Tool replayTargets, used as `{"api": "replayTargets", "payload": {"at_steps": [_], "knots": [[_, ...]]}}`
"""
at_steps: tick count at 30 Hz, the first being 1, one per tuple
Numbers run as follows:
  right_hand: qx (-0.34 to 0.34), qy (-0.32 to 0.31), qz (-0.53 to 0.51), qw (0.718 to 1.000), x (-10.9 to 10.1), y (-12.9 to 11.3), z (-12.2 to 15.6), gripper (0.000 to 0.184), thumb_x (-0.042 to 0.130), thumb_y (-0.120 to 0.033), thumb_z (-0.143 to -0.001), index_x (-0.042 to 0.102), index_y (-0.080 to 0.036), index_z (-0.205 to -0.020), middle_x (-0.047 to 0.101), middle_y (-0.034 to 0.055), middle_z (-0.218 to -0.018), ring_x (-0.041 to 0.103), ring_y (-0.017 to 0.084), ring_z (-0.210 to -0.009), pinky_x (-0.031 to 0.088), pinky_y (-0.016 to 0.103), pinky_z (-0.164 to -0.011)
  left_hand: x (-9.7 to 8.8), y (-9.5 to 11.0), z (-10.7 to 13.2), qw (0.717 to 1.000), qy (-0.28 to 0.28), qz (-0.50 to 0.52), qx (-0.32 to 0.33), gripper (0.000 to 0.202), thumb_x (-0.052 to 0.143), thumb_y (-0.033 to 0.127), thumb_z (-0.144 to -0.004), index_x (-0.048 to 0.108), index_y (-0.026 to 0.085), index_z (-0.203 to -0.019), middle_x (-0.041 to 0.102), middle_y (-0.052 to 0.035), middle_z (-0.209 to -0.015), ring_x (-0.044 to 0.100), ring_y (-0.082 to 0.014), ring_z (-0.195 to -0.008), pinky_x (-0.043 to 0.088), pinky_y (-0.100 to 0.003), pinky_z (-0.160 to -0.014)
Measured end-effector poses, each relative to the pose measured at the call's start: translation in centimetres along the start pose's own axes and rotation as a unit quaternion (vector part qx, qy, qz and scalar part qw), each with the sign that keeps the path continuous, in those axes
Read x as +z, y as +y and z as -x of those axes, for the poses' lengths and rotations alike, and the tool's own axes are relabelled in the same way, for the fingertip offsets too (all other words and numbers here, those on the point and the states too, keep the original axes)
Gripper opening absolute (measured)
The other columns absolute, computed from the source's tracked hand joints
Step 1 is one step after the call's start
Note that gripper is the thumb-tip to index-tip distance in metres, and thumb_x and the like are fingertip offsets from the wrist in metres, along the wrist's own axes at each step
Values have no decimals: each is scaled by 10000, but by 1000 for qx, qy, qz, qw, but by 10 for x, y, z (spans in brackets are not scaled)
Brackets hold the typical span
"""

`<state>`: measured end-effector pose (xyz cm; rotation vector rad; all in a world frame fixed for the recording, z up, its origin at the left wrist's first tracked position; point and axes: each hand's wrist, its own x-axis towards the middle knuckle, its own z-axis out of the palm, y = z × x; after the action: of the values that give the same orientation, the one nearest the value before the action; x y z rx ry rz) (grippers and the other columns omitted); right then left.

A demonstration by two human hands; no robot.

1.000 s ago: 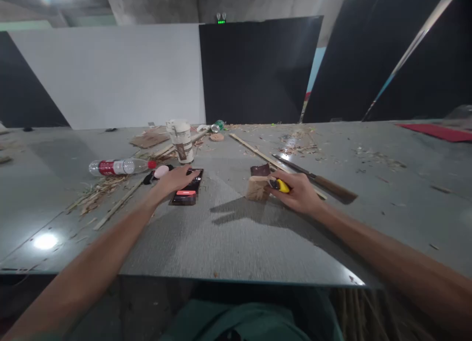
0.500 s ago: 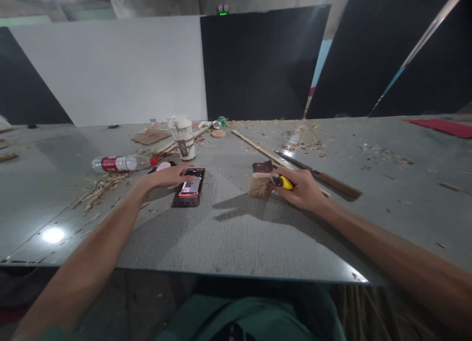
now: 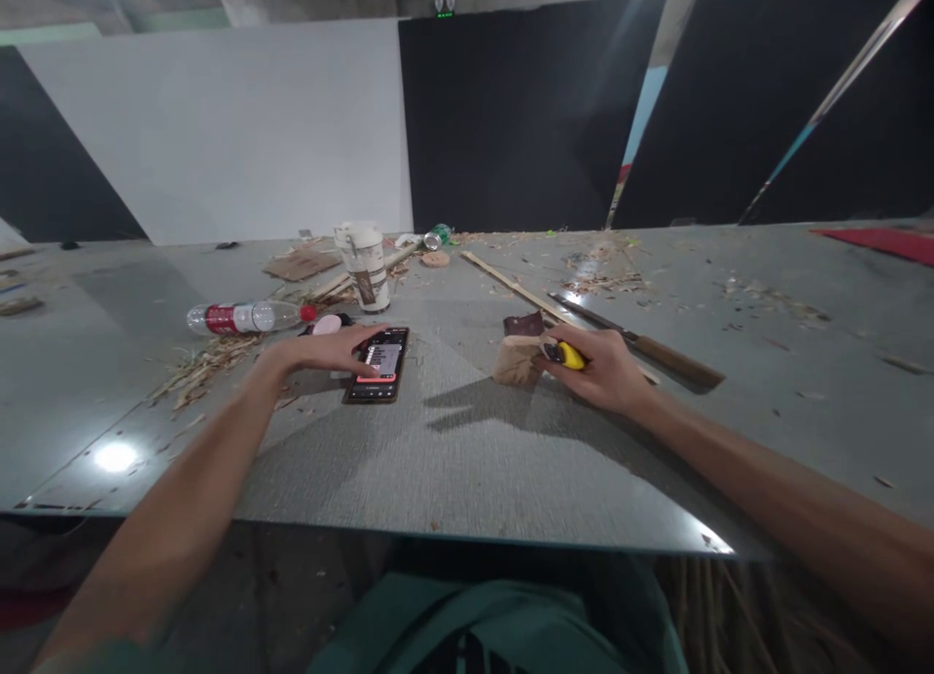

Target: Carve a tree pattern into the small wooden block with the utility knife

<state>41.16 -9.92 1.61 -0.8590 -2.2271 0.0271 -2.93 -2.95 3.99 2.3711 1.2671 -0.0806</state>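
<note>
My left hand [image 3: 325, 350] reaches over a smartphone [image 3: 374, 392] lying face up on the grey table. Its thumb is over the lit screen and the fingers are spread along the top edge; whether the thumb touches the glass I cannot tell. In my right hand [image 3: 605, 368] is a yellow-and-black utility knife [image 3: 571, 356], with a pale wooden block [image 3: 513, 361] at the fingertips. Any blade is hidden or too small to see. Just behind the block sits a dark brown piece [image 3: 523, 325]. A pinkish round object [image 3: 326, 325] shows behind my left wrist.
A plastic bottle [image 3: 252, 317] lies on its side at the left, near a paper cup [image 3: 365, 270]. A long wooden-handled blade [image 3: 675, 361] and a wood strip [image 3: 507, 283] lie beyond my right hand. Wood shavings [image 3: 194, 374] are scattered about. The table's front edge is close to my body.
My left thumb has shifted lower over the phone, and the screen shows a different layout. My right hand keeps the knife and block in nearly the same place. The view has tilted slightly.
</note>
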Motion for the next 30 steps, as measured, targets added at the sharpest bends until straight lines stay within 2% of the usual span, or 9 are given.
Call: {"api": "replayTargets", "payload": {"at_steps": [4, 7, 13, 19, 23, 27, 30], "knots": [[-3, -3, 0, 1000, 0, 0, 0, 162, 668, -352, -961, 687, -226, -1061, 705, 29, -856, 582, 167, -661, 406, 307, -591, -1, 0, 1, 1000, 2, -3, -2, 976, 616, 699, -907, 198, 303, -1696, 299, -124, -1736, 356, -420, -1542, 353, -498, -1212], [-4, -3, 1, 1000, 0, 0, 0, 169, 660, -367, -971, 687, -225, -1058, 700, 28, -844, 572, 162, -650, 402, 304, -580, -1, 0, 2, 1000, 5, -3, 1, 936, 592, 694, -924, 215, 313, -1692, 307, -109, -1735, 348, -402, -1550, 345, -484, -1216], [-4, 4, 11, 1000, 1, 1, 0, 166, 674, -378, -966, 690, -226, -1032, 687, 22, -803, 556, 157, -629, 377, 306, -569, -1, -5, 4, 999, -15, 4, -33, 972, 582, 715, -914, 157, 334, -1700, 291, -105, -1741, 341, -380, -1559, 321, -477, -1227], [-8, 10, 13, 1000, 2, 0, -1, 166, 680, -392, -972, 670, -229, -999, 655, 7, -772, 527, 147, -616, 364, 303, -570, 0, -8, 4, 999, -20, 26, -36, 1006, 617, 716, -898, 132, 349, -1699, 274, -110, -1746, 314, -381, -1573, 301, -497, -1233], [-8, 9, 12, 1000, 2, -1, -2, 180, 684, -405, -969, 648, -230, -949, 634, -3, -748, 513, 143, -604, 356, 301, -560, -1, -4, 6, 999, -15, 19, -40, 1041, 644, 723, -873, 158, 321, -1700, 261, -130, -1747, 326, -403, -1563, 303, -511, -1234], [-9, 9, 12, 1000, 2, -1, -1, 179, 680, -408, -971, 657, -230, -967, 639, -2, -754, 512, 142, -603, 364, 299, -561, 0, 3, 6, 998, -17, 13, -53, 1031, 595, 750, -893, 131, 314, -1704, 228, -126, -1757, 291, -395, -1581, 289, -509, -1241], [-8, 9, 13, 1000, 2, 0, -1, 177, 687, -401, -966, 665, -226, -974, 645, -2, -755, 513, 137, -601, 366, 293, -560, 3, 9, 3, 998, -3, 8, -63, 1061, 578, 781, -881, 128, 289, -1706, 248, -139, -1750, 317, -411, -1565, 307, -501, -1226]]}}
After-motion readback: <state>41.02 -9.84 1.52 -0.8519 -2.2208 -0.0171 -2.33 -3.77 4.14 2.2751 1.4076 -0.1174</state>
